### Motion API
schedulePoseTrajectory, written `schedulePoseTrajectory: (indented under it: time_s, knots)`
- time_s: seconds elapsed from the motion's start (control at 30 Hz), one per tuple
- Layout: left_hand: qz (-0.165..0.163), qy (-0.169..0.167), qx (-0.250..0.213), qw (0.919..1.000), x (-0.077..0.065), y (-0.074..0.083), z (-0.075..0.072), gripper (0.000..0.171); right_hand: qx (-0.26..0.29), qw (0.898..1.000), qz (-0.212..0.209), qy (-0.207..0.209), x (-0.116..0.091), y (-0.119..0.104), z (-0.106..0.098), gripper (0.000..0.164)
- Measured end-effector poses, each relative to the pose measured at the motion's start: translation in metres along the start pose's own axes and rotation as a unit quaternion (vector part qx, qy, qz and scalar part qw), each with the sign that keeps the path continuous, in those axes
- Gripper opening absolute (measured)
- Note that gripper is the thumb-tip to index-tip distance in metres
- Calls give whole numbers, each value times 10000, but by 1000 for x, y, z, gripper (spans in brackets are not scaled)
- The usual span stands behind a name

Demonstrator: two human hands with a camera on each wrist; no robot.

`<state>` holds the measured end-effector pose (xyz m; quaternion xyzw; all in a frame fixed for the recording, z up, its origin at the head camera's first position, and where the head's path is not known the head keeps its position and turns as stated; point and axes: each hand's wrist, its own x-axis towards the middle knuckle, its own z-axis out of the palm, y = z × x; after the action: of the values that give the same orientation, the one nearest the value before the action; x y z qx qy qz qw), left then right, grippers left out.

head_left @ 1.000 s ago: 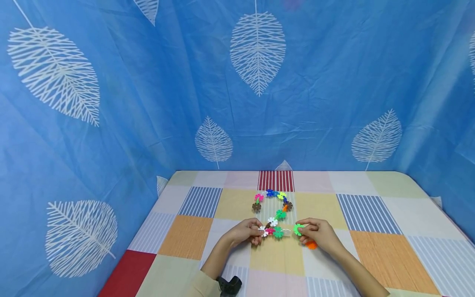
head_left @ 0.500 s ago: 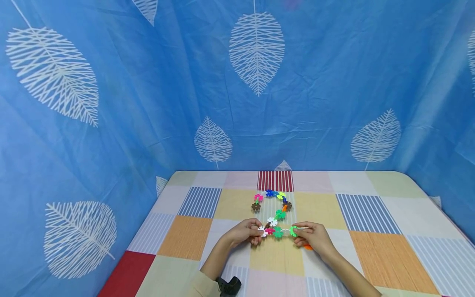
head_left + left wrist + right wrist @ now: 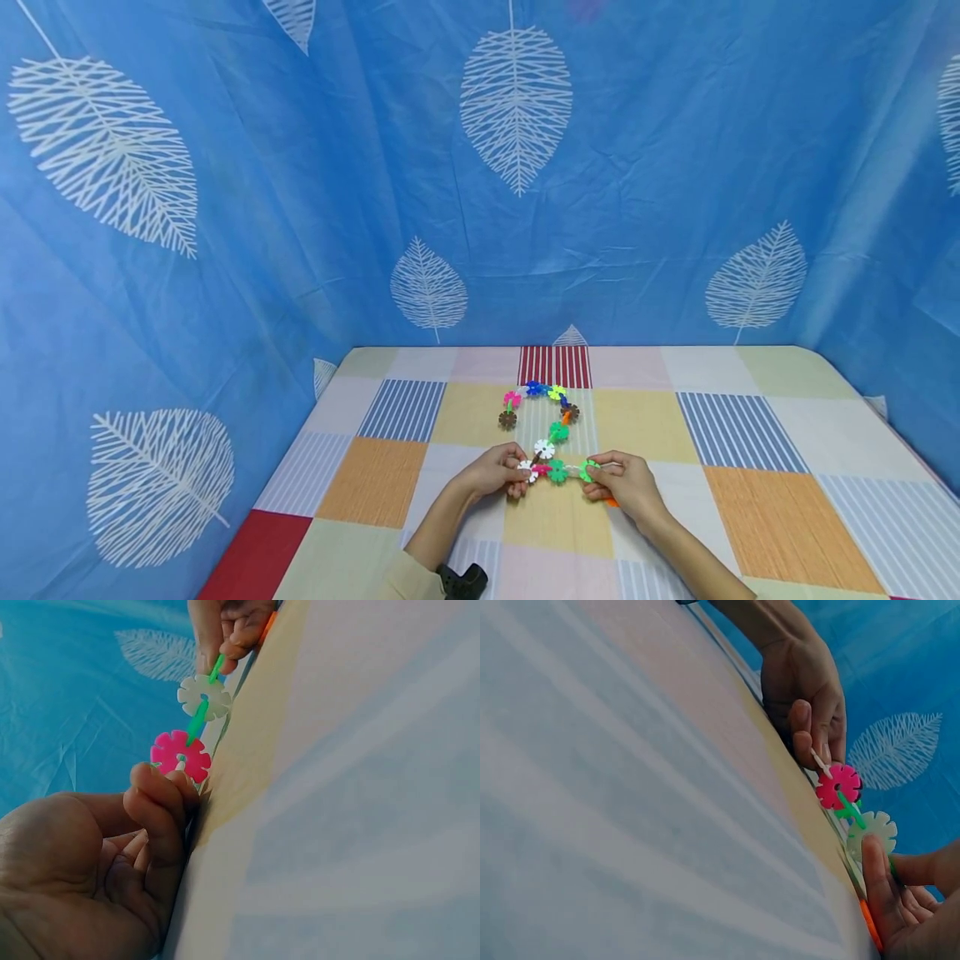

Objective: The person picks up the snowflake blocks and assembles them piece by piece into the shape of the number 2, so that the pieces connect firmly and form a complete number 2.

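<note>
A curving chain of slotted plastic snowflake discs lies on the table in the head view, its top arching round to a brown disc [image 3: 507,420]. My left hand [image 3: 491,471] pinches a white disc [image 3: 528,472] at the chain's lower left corner. From there the bottom row runs right through a pink disc [image 3: 180,756], a green disc [image 3: 557,472] and a pale translucent disc [image 3: 204,696]. At its right end, my right hand [image 3: 628,485] pinches a light green disc [image 3: 588,471], which meets the pale one edge to edge. The right fingers partly cover the light green disc.
An orange piece [image 3: 612,502] lies on the table, partly hidden by the right hand. A patchwork cloth [image 3: 558,525] covers the table. Blue leaf-printed curtain [image 3: 630,167] stands behind and at both sides. A black band [image 3: 463,581] sits at the left wrist.
My right hand has moved left with the light green disc, closing the gap to the pale disc. The chain's upper part has shifted slightly left. The left hand keeps its pinch.
</note>
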<state>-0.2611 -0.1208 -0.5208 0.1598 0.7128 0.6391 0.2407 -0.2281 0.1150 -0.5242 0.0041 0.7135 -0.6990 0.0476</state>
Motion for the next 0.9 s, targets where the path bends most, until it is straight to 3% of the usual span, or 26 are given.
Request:
schedulePoseTrajectory:
  time_s: [0.27, 0.4, 0.47, 0.57, 0.63, 0.73, 0.8, 0.83, 0.87, 0.9]
  knots:
    - [-6, -280, 143, 9995, 2, 1, 1, 10, -68, 9997, -62, -206, 1, 0, -6, 32]
    - [-40, -320, 163, 9993, 6, -1, 2, 7, -888, 9950, -365, -291, 0, -1, -17, 33]
    - [-75, -274, 182, 9994, 7, -2, 1, 6, -1690, 9825, -751, -237, 0, -3, -25, 33]
    - [-166, -196, 247, 9994, 6, -3, -3, 7, -2873, 9466, -1402, -415, -1, -3, -39, 35]
    - [-223, -208, 359, 9989, 5, -1, -5, 8, -3299, 9236, -1814, -726, -2, -2, -48, 37]
    - [-327, -174, 907, 9952, 0, 7, -9, 10, -3537, 8989, -2303, -1181, -2, 1, -56, 33]
    - [-348, 39, 1614, 9863, -5, 14, -11, 15, -3527, 8941, -2488, -1194, -1, 4, -57, 29]
    - [-294, 235, 2103, 9769, -7, 18, -12, 18, -3511, 8957, -2492, -1107, 0, 4, -57, 28]
    - [-180, 514, 2598, 9641, -8, 22, -12, 21, -3447, 9012, -2432, -996, 2, 5, -57, 27]
    - [26, 844, 3133, 9459, -9, 25, -10, 24, -3325, 9110, -2283, -863, 3, 5, -56, 28]
